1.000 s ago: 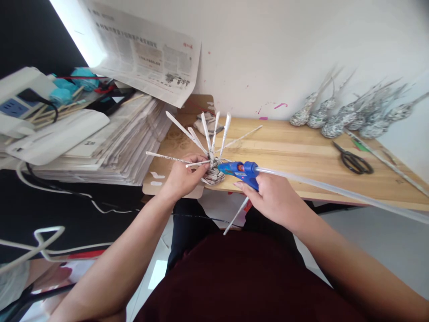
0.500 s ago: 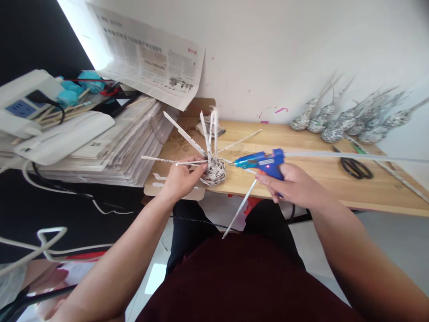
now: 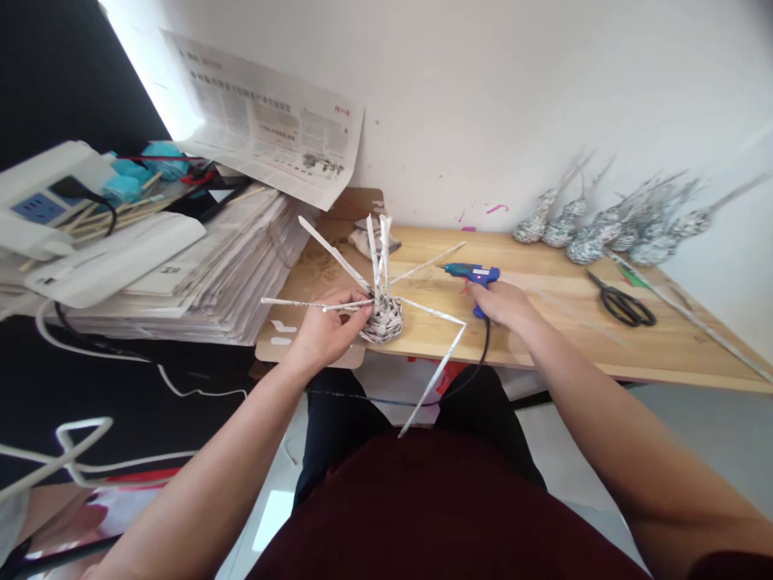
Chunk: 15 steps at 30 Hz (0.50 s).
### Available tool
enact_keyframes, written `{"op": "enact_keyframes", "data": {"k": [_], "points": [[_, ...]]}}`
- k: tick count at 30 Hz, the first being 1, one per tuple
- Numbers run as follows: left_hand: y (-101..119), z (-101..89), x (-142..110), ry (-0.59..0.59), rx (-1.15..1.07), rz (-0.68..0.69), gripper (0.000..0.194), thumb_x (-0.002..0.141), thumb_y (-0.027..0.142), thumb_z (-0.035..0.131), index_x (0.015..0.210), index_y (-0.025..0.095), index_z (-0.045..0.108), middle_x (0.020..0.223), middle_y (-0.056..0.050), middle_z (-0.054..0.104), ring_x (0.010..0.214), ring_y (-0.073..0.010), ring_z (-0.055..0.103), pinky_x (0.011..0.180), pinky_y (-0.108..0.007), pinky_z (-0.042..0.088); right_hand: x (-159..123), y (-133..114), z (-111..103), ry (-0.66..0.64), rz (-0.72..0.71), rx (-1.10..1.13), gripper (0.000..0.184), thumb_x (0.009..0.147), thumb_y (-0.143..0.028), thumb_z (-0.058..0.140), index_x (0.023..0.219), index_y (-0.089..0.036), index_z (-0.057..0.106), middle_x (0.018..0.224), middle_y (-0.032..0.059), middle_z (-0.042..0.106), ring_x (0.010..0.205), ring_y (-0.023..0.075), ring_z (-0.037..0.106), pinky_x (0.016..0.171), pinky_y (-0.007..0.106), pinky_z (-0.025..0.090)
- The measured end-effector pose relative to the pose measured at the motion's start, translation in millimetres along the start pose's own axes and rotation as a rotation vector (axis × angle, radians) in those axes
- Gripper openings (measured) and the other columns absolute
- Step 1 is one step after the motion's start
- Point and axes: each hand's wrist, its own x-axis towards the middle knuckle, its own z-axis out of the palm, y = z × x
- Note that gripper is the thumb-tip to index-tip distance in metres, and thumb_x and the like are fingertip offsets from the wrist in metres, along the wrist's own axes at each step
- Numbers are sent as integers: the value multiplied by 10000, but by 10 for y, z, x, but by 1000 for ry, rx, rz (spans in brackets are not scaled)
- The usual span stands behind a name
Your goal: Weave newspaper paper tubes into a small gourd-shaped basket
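A small woven newspaper basket [image 3: 385, 322] with a rounded body stands near the table's front edge. Rolled paper strips [image 3: 338, 254] stick out of its top in several directions, and one bent strip [image 3: 431, 379] hangs down over the edge. My left hand [image 3: 329, 326] is closed on the basket's left side, pinching it by the strips near the neck. To the right, my right hand [image 3: 498, 302] grips the handle of a blue glue gun [image 3: 474, 274] low over the table. Its nozzle points left, apart from the basket, and a black cord runs from its handle.
Several finished-looking woven paper pieces [image 3: 589, 238] lean on the wall at the back right, near black scissors [image 3: 622, 306]. A tall newspaper stack [image 3: 241, 274] at the left carries a power strip [image 3: 54, 197]. A newspaper sheet [image 3: 271, 117] leans on the wall.
My right hand has drawn the glue gun away from the basket and lowered it further back on the table. My left hand still holds the basket in about the same place.
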Motion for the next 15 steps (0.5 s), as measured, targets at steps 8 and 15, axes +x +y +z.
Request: {"op": "enact_keyframes", "data": {"k": [8, 15], "points": [[96, -18, 12, -24, 132, 108, 163, 896, 334, 616, 833, 195, 670, 911, -61, 720, 907, -211, 668, 866, -349, 533, 84, 3, -14, 28, 13, -263, 717, 984, -576, 298, 1220, -30, 699, 1274, 291, 662, 1209, 392, 635, 970, 447, 483], [69, -15, 4, -3, 136, 97, 166, 885, 355, 634, 850, 200, 682, 946, -66, 732, 944, -225, 677, 893, -353, 536, 11, 13, -78, 73, 38, -286, 689, 985, -573, 284, 1092, -82, 754, 1181, 271, 710, 1172, 381, 652, 901, 426, 501]]}}
